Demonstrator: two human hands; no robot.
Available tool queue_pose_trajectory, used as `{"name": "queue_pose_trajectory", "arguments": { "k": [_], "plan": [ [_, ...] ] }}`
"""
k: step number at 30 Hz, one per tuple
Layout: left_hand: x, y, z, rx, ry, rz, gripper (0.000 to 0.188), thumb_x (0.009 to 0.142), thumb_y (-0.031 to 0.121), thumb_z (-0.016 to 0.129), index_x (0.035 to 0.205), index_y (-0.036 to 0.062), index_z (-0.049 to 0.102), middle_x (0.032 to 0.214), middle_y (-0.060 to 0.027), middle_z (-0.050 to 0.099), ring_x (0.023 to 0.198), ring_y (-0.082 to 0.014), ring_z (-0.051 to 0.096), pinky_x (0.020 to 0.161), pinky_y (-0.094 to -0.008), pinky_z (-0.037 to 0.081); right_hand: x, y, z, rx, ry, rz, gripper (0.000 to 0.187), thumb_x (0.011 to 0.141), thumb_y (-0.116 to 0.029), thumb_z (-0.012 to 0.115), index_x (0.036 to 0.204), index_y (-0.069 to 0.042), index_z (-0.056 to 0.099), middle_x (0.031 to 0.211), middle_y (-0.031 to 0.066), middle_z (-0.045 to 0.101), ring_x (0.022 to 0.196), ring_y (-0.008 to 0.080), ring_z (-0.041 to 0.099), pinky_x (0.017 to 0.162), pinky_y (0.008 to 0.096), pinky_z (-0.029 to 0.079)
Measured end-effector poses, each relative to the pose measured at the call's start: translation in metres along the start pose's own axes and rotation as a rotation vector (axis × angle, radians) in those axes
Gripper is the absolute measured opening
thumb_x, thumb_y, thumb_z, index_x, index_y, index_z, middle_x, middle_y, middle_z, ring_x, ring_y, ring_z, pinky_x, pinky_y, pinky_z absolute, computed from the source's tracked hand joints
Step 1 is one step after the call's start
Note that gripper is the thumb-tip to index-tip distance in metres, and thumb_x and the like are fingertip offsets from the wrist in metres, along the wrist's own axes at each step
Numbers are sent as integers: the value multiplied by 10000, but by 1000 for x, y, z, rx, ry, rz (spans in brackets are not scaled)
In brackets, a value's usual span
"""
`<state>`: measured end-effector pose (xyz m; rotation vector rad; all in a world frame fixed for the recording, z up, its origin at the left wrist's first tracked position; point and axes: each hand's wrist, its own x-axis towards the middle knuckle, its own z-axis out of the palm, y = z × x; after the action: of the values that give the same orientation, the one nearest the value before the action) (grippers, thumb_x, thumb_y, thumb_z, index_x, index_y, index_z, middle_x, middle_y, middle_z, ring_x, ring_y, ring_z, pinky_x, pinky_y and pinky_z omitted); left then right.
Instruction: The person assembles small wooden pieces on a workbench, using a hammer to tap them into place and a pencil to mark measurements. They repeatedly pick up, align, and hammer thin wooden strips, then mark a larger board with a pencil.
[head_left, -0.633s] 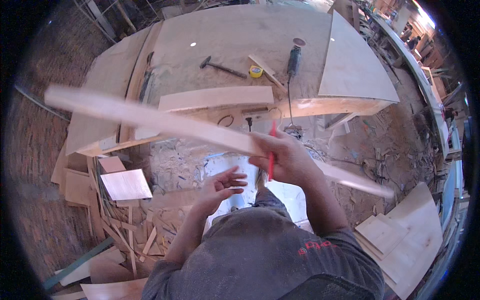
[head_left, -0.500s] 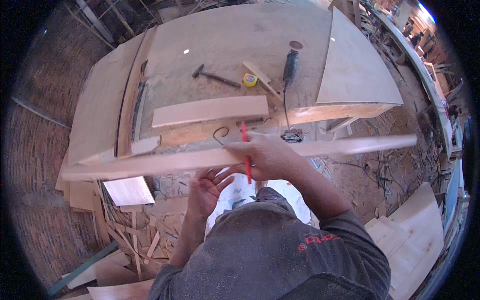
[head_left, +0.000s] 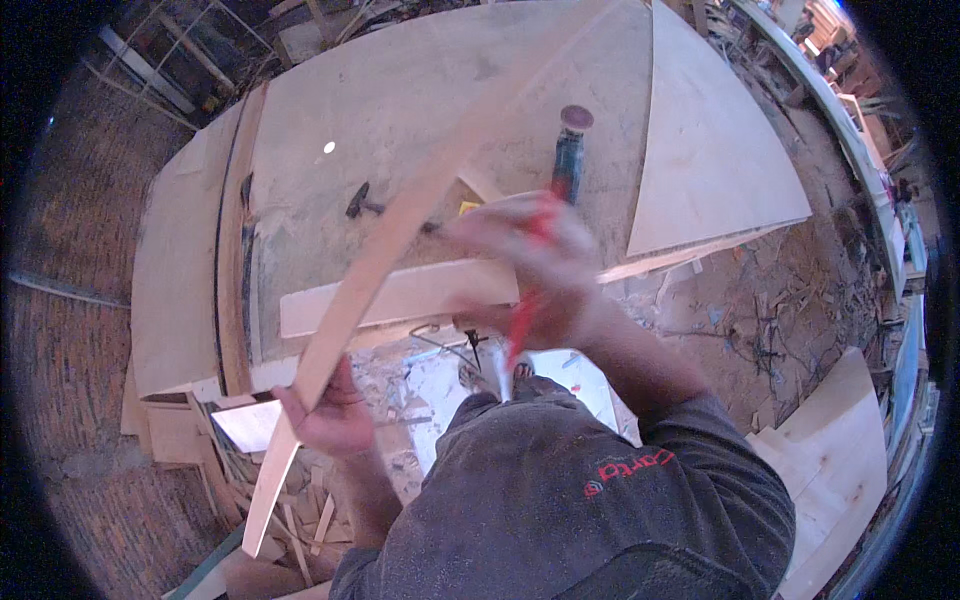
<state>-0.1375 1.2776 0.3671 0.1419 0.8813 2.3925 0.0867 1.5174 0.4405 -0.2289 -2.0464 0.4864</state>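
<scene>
My left hand [head_left: 335, 412] is closed around a long, narrow wooden strip [head_left: 392, 238] near its lower end. The strip slants up and to the right, over the workbench [head_left: 310, 215]. Blurred by motion, my right hand [head_left: 555, 265] is off the strip, on its right side, with a thin red pencil [head_left: 521, 322] between the fingers. A shorter pale board [head_left: 400, 298] lies along the bench's near edge, partly behind the strip. Beyond it lies a hammer [head_left: 361, 203], its handle crossed by the strip. A yellow tape measure [head_left: 467, 208] is mostly hidden by my right hand.
A dark power tool with a round disc [head_left: 569, 150] rests on the bench, right of a small wooden piece [head_left: 479, 181]. A large plywood sheet [head_left: 712, 150] covers the bench's right side. Offcuts [head_left: 320, 515] litter the floor at lower left; more plywood [head_left: 830, 480] leans at lower right.
The strip has swung from nearly level to a steep slant, its far end now over the bench. My left hand has taken hold of it; my right hand has let go, keeping the pencil.
</scene>
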Motion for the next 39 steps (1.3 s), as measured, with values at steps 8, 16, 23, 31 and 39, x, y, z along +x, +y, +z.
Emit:
{"name": "queue_pose_trajectory", "arguments": {
  "k": [8,16,23,31,39],
  "plan": [
    [64,10,-9,-41,222,174,625,1049,448,535,1252,-141,581,1229,-278,674,1111,-379,704,974,-464,626,-97,234,7,-562,65,1378,827,787,-566,845,1327,7,592,1177,224,703,1133,408,669,957,453,542],
    [55,-46,33,38,304,238,669,1025,448,585,1310,-154,535,1247,-266,658,1147,-369,684,991,-430,621,-101,346,43,-595,-86,1618,995,694,-536,874,1434,-27,445,1263,289,653,1210,434,634,1010,508,521],
    [63,-88,57,15,258,168,724,1032,458,566,1347,-186,472,1309,-293,612,1212,-378,646,1033,-435,598,-135,359,-43,-160,-180,1519,743,653,-316,880,1272,-25,591,1152,210,707,1087,357,695,962,450,537],
    [71,-107,69,151,264,270,719,1004,437,632,1362,-166,472,1330,-264,611,1234,-376,632,1055,-443,584,-230,414,-247,-322,363,1541,554,606,-157,879,1082,-19,634,901,83,680,754,207,648,673,378,549],
    [73,-117,57,146,371,135,693,986,459,641,1358,-112,516,1309,-241,628,1215,-356,635,1008,-438,596,-299,549,-400,-444,590,1765,464,671,-333,874,971,-14,720,942,65,699,828,210,647,784,372,544]
  ]
}}
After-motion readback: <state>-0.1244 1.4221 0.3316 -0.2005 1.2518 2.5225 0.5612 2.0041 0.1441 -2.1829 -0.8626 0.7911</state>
